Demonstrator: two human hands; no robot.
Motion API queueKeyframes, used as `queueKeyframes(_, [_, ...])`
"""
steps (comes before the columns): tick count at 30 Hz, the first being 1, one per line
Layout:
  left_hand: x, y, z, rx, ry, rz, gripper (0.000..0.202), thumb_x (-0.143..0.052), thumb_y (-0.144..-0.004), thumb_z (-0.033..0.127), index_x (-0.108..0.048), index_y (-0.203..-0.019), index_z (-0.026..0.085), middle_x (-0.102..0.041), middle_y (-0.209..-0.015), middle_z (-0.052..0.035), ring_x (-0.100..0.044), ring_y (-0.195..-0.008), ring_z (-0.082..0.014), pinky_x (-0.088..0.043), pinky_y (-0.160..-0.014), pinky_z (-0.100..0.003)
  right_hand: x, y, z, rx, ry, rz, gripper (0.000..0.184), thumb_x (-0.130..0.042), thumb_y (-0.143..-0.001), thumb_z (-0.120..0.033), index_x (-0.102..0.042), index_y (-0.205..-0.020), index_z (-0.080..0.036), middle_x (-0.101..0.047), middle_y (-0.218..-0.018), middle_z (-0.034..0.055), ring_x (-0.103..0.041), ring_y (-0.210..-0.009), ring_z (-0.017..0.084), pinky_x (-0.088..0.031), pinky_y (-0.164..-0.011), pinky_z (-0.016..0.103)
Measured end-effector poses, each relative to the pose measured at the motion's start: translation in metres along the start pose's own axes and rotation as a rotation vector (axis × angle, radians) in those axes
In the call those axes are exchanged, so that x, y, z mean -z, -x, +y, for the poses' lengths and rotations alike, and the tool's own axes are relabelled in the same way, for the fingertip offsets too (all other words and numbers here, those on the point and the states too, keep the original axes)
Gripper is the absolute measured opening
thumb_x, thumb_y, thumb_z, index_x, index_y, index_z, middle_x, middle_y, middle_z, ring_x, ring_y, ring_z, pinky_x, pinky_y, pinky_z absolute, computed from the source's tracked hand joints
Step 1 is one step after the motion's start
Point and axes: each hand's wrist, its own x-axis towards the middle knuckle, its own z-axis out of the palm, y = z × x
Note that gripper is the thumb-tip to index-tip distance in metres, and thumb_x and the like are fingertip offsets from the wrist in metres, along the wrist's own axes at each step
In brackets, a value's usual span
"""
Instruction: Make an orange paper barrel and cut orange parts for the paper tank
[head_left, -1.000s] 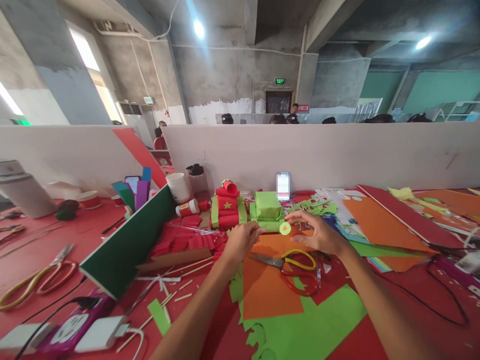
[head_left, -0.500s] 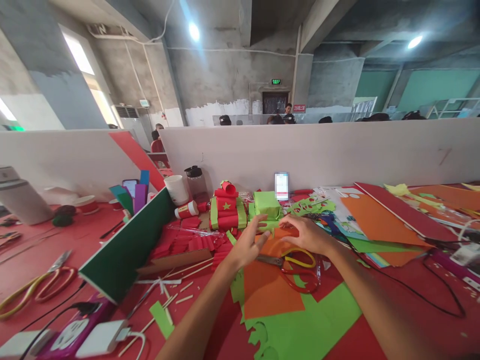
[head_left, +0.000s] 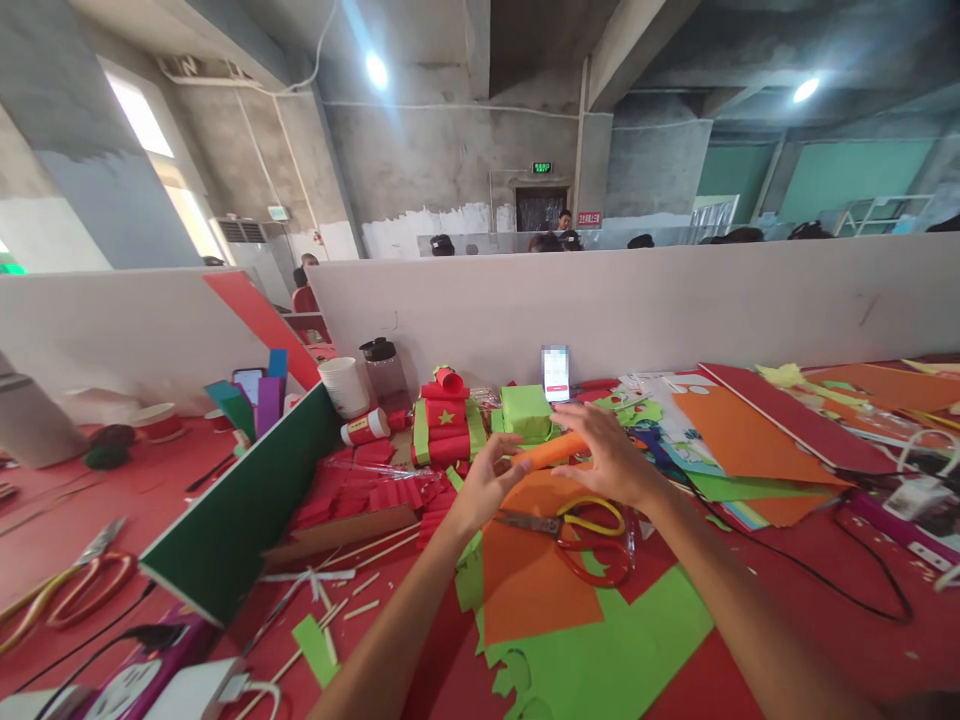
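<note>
My left hand [head_left: 487, 485] closes on the left end of a rolled orange paper tube [head_left: 553, 452]. Around the tube's right end curl the fingers of my right hand [head_left: 611, 458]. Just below my hands lie scissors [head_left: 556, 527] with one yellow and one red handle, blades pointing left. They rest on an orange paper sheet [head_left: 538, 590], which overlaps a green sheet [head_left: 622, 660] with cut edges. Behind the tube stands a green paper-wrapped block [head_left: 526, 412]. To its left is a red and green paper model [head_left: 448, 420] with a star.
A green board [head_left: 247, 500] stands on edge at left, beside red paper pieces [head_left: 337, 495]. A phone [head_left: 556, 373] leans near the white partition [head_left: 637, 310]. Paper cups [head_left: 345, 385] and a bottle [head_left: 384, 370] stand behind. More scissors [head_left: 86, 575] and a power strip [head_left: 161, 665] are at left.
The orange tube now shows lifted between my hands, above the orange sheet. My right hand has risen slightly. The whole view has shifted a little.
</note>
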Motion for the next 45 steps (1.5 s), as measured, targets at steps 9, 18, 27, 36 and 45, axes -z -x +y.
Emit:
queueKeyframes(9, [0.004,0.000,0.002,-0.131,-0.098,-0.045,0.040,-0.069,-0.082,0.038,-0.052,-0.114,0.021,-0.057,-0.106,-0.0053,-0.062,-0.095,-0.0193,-0.050,-0.079,-0.029,-0.010,0.000,0.006,-0.439,-0.805,0.069,0.066,-0.072,-0.082,-0.038,-0.038,-0.137,-0.026,-0.066,-0.115,0.0108,-0.066,-0.090,0.021,-0.057,-0.076,0.034])
queueKeyframes(18, [0.000,0.004,-0.002,-0.293,-0.487,-0.139,0.038,-0.063,-0.087,0.029,-0.055,-0.123,0.022,-0.064,-0.120,-0.0085,-0.061,-0.110,-0.0234,-0.047,-0.096,-0.036,-0.014,0.000,-0.020,-0.261,-0.631,0.162,0.061,-0.079,-0.077,-0.034,-0.048,-0.129,-0.028,-0.068,-0.107,0.0066,-0.066,-0.098,0.023,-0.053,-0.087,0.036])
queueKeyframes(27, [-0.003,0.006,-0.004,-0.417,-0.711,-0.115,0.030,-0.056,-0.092,0.033,-0.057,-0.120,0.022,-0.066,-0.110,-0.0084,-0.060,-0.104,-0.0230,-0.046,-0.093,-0.035,-0.023,0.005,-0.027,-0.096,-0.392,0.107,0.053,-0.076,-0.080,-0.036,-0.053,-0.127,-0.030,-0.068,-0.112,0.0045,-0.065,-0.101,0.022,-0.051,-0.091,0.035])
queueKeyframes(36, [-0.004,0.012,0.000,-0.496,-0.828,-0.114,0.048,-0.050,-0.093,0.027,-0.038,-0.139,0.021,-0.063,-0.111,-0.0105,-0.057,-0.105,-0.0261,-0.045,-0.093,-0.040,-0.021,0.003,-0.034,-0.085,-0.428,0.100,0.039,-0.069,-0.086,-0.032,-0.058,-0.124,-0.030,-0.069,-0.116,0.0050,-0.064,-0.107,0.023,-0.049,-0.095,0.038])
queueKeyframes(45, [-0.005,0.013,0.000,-0.498,-0.862,-0.108,0.041,-0.046,-0.096,0.031,-0.038,-0.134,0.021,-0.062,-0.115,-0.0116,-0.056,-0.110,-0.0281,-0.043,-0.093,-0.041,-0.012,-0.001,-0.037,-0.144,-0.544,-0.001,0.032,-0.062,-0.091,-0.036,-0.061,-0.122,-0.028,-0.065,-0.122,0.0071,-0.062,-0.108,0.024,-0.050,-0.090,0.037])
